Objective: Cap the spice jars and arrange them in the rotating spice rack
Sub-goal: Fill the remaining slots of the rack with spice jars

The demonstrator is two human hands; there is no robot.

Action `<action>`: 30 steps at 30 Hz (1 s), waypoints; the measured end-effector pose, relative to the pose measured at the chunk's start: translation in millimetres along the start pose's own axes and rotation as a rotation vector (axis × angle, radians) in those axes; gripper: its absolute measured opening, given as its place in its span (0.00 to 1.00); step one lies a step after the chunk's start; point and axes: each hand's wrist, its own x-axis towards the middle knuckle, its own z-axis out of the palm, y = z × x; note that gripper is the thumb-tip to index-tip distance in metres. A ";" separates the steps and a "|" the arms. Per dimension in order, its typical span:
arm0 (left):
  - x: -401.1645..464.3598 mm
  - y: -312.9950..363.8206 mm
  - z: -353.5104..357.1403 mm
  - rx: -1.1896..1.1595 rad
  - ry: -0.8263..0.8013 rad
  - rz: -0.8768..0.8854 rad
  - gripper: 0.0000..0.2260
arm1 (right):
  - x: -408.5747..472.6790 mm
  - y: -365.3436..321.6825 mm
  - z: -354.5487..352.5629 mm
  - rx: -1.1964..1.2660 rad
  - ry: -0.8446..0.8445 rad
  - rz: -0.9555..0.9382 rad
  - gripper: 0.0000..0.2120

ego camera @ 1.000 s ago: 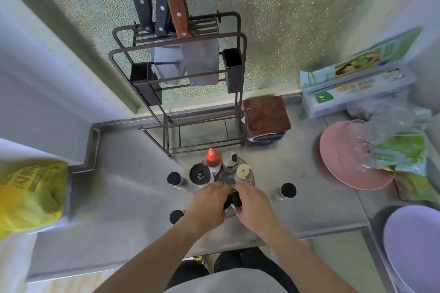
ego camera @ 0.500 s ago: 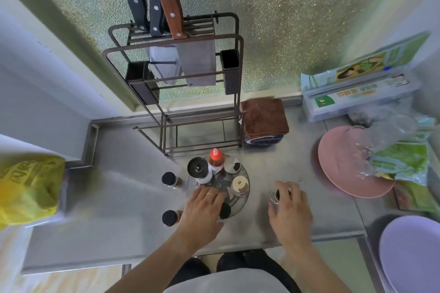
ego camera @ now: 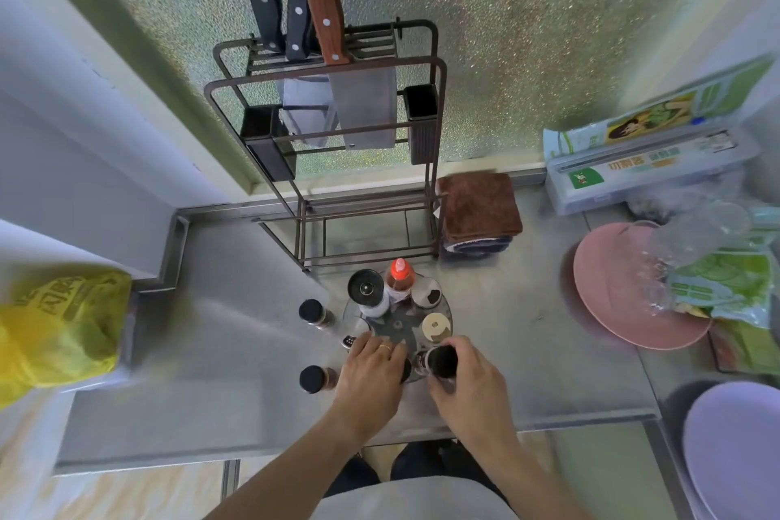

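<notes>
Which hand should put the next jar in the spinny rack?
The right hand, probably. It already grips a black-capped jar at the near edge of the rotating rack. The left hand rests on the rack's near-left side and looks better placed to steady or turn it.

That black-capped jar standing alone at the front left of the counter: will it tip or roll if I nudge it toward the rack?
The black-capped jar looks tall and narrow, so a push near the cap would probably tip it. Being round, it would likely roll on the smooth steel counter once down. It looks small enough to lift one-handed instead.
</notes>
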 end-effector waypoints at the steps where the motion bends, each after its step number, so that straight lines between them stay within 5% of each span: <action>1: -0.7 -1.0 1.7 0.004 -0.013 0.003 0.15 | 0.7 -3.1 6.3 -0.001 0.006 0.007 0.22; 17: -18.8 -2.8 9.9 -0.090 0.089 0.062 0.26 | 0.5 -5.0 46.6 -0.186 -0.024 -0.021 0.30; 23: -43.8 -48.8 -17.2 -0.251 0.350 -0.051 0.18 | -11.0 -19.2 34.7 -0.288 0.031 0.019 0.33; 26: -47.3 -92.7 -21.7 -0.263 0.364 -0.175 0.20 | -22.1 -45.9 32.3 -0.178 0.161 -0.141 0.20; 30: -26.2 -131.4 -26.6 -0.170 0.181 -0.302 0.29 | -25.2 -94.9 67.3 -0.207 -0.101 -0.379 0.21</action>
